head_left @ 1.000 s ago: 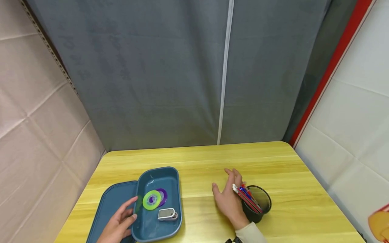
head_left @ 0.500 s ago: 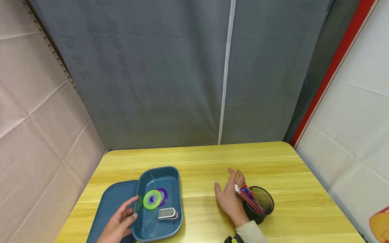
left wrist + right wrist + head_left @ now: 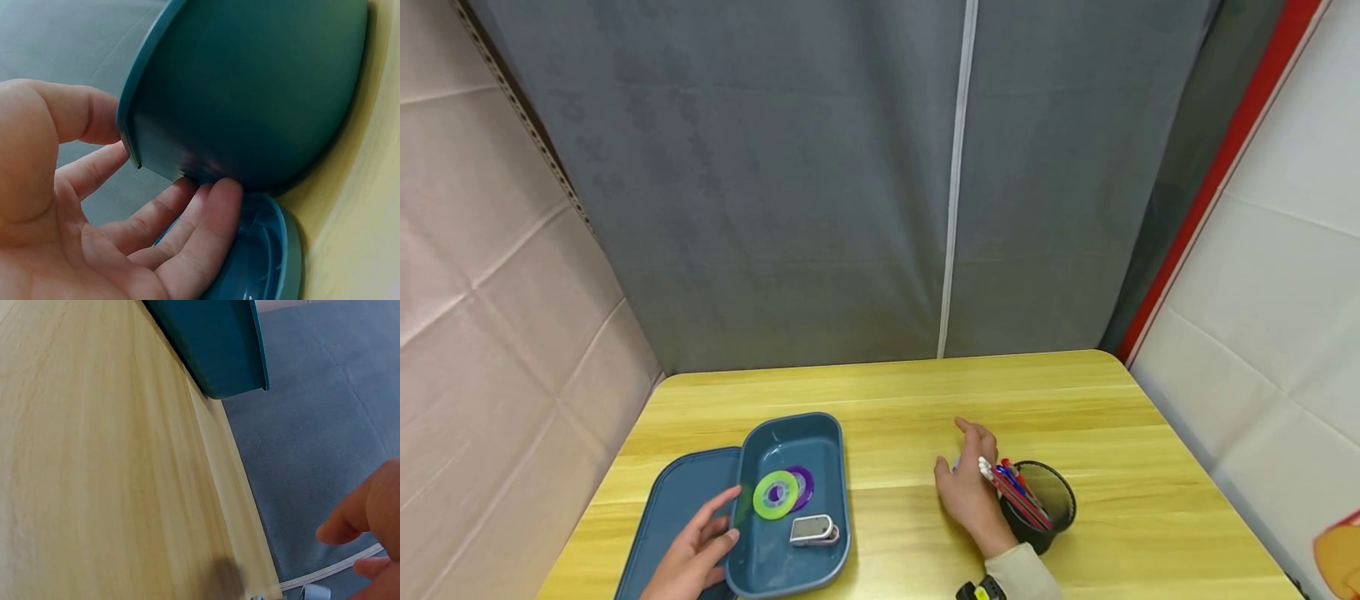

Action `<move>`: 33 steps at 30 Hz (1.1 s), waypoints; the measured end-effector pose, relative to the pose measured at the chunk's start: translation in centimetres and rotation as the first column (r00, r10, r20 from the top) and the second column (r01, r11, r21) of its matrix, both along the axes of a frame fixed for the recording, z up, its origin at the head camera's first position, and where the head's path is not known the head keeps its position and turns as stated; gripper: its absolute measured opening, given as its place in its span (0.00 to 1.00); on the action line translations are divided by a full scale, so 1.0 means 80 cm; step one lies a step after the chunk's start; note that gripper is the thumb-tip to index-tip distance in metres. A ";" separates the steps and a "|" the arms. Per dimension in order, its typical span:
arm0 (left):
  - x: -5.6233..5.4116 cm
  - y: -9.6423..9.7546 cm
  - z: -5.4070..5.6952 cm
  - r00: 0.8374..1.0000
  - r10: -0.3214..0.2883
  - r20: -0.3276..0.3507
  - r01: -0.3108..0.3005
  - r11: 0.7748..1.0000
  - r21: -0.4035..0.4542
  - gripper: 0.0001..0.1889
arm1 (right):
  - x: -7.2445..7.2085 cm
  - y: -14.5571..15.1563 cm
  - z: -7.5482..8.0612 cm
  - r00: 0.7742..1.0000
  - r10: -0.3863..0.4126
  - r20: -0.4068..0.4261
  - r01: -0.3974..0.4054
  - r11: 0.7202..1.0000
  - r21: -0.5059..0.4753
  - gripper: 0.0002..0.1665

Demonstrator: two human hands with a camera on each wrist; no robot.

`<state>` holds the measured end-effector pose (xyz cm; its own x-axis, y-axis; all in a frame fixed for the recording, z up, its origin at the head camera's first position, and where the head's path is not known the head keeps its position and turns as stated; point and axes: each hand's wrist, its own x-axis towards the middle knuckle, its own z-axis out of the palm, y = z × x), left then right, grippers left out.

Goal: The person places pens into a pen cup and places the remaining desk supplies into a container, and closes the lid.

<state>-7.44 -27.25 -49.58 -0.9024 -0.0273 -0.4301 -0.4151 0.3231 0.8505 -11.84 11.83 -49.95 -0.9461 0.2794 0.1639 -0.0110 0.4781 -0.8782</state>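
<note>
In the head view my left hand (image 3: 688, 554) holds the left edge of a deep blue plastic box (image 3: 790, 571). The left wrist view has my thumb at its rim and several fingers (image 3: 200, 244) against the outer wall. Inside lie a green tape roll (image 3: 775, 495), a purple one (image 3: 804, 487) and a small silver-grey stapler (image 3: 814, 529). My right hand (image 3: 973, 504) is beside a black mesh pen cup (image 3: 1037, 533) with several pens and pencils (image 3: 1011, 492). A pale blue bit (image 3: 956, 463) shows behind its thumb; I cannot tell whether it is held.
Partly under the box's left side lies a flat blue lid (image 3: 673, 492). The wood-grain table (image 3: 895, 400) ends at a grey curtain (image 3: 805, 208), with pale cloth walls (image 3: 512, 333) on both sides.
My right hand spread its fingers, then bent them forward again, ending slightly further right; the pale blue bit now shows. The pen cup has shifted slightly right. My left hand stays put.
</note>
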 end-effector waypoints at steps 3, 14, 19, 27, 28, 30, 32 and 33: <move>0.000 -0.001 -0.001 1.000 0.001 0.000 -0.001 1.000 0.001 0.37 | -0.002 0.002 -0.003 1.000 0.010 0.005 -0.010 1.000 -0.028 0.34; 0.001 -0.001 -0.003 1.000 0.002 -0.003 -0.002 1.000 0.005 0.37 | -0.004 0.004 -0.013 0.999 -0.035 -0.025 0.032 0.996 -0.078 0.28; 0.000 0.000 -0.002 1.000 -0.001 -0.002 0.001 1.000 0.001 0.36 | -0.005 0.006 -0.017 0.999 -0.036 -0.023 0.034 0.998 -0.053 0.29; 0.000 -0.001 -0.002 1.000 0.001 -0.002 -0.001 1.000 0.002 0.37 | -0.004 0.007 -0.021 1.000 -0.014 0.024 0.016 0.999 -0.044 0.30; 0.000 -0.001 -0.002 1.000 0.001 -0.002 -0.001 1.000 0.004 0.37 | -0.004 0.007 -0.021 0.999 -0.015 0.030 0.017 0.999 -0.041 0.30; 0.001 0.000 -0.002 1.000 0.002 0.000 -0.002 1.000 0.004 0.37 | -0.003 0.008 -0.021 0.999 -0.015 0.035 0.016 0.999 -0.030 0.31; 0.000 0.000 -0.001 1.000 0.003 -0.001 -0.003 1.000 0.007 0.36 | -0.002 0.009 -0.021 0.999 -0.008 0.032 0.008 1.000 -0.003 0.32; 0.000 0.000 0.000 1.000 0.003 -0.002 -0.003 1.000 0.009 0.36 | -0.001 0.009 -0.022 0.999 0.000 0.035 -0.001 1.000 0.017 0.32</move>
<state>-7.41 -27.22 -49.59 -0.9030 -0.0258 -0.4289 -0.4146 0.3141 0.8541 -11.93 12.56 -51.69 -0.9515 0.2762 0.1358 0.0191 0.4931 -0.8697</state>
